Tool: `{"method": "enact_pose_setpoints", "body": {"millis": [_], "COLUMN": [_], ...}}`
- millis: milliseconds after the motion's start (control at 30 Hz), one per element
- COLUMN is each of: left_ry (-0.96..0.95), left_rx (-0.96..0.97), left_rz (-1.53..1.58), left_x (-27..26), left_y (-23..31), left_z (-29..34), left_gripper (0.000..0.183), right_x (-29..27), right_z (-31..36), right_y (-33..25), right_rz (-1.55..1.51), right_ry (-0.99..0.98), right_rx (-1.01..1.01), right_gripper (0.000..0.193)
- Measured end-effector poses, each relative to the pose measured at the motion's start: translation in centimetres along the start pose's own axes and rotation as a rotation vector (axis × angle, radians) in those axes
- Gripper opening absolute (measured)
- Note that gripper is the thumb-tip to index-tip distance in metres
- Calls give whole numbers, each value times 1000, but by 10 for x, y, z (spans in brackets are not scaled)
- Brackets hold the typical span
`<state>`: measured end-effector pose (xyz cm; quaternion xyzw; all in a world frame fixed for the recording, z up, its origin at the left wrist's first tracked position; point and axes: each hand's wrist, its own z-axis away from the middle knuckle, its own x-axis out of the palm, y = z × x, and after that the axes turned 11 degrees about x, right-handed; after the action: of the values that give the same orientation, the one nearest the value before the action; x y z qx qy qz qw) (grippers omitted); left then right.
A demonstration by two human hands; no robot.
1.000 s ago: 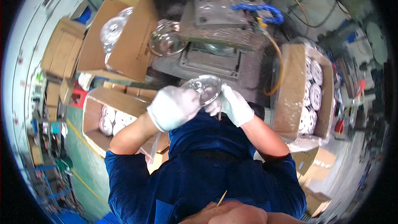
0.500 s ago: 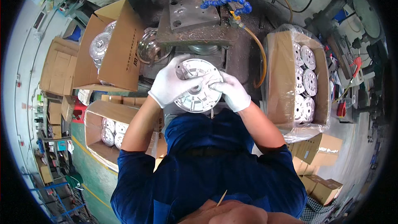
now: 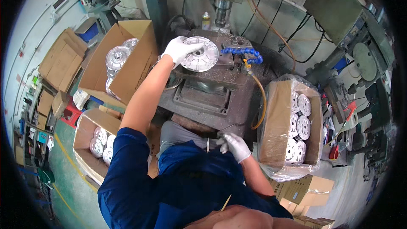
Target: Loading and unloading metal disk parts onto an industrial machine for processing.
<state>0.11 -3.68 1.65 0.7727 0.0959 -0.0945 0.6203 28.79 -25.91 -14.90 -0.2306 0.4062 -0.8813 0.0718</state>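
My left hand (image 3: 179, 52), in a white glove, grips the left edge of a silver cast metal disc (image 3: 204, 61). The disc has a small central hole and raised ribs, and is held tilted over the metal machine table (image 3: 196, 77). My thumb lies across its face; the other fingers are mostly behind it. Low in front of my lap is my gloved right hand (image 3: 235, 146), its fingers loosely bent and apart, with nothing visible in them. Above the disc, at the far side, hangs the machine's spindle (image 3: 222, 12).
A blue segmented coolant hose (image 3: 243, 51) reaches in beside the disc. Cardboard boxes of similar discs stand at the right (image 3: 275, 123), upper left (image 3: 137, 65) and lower left (image 3: 87, 161). A spray can (image 3: 206, 21) stands behind the table.
My left hand has carried the disc forward from my lap to above the machine table. My right hand has let go of it and dropped back toward my body. The view has tilted up.
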Motion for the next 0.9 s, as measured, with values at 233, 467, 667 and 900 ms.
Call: {"method": "enact_pose_setpoints", "body": {"millis": [233, 467, 667, 900], "left_ry": [24, 25, 47, -124], "left_rx": [54, -73, -19, -54], "left_rz": [-290, -505, -543, -626], "left_x": [13, 22, 21, 13], "left_y": [-60, -17, -13, -3], "left_z": [-67, -46, -40, -48], "left_gripper": [89, 117, 115, 107], "right_x": [-24, -32, -26, -25], "right_z": [16, 10, 1, -3], "right_y": [41, 44, 36, 43], "right_rz": [-76, -9, 86, 160], "right_ry": [155, 221, 202, 208], "right_rx": [74, 108, 111, 128], "right_gripper": [35, 33, 35, 32]}}
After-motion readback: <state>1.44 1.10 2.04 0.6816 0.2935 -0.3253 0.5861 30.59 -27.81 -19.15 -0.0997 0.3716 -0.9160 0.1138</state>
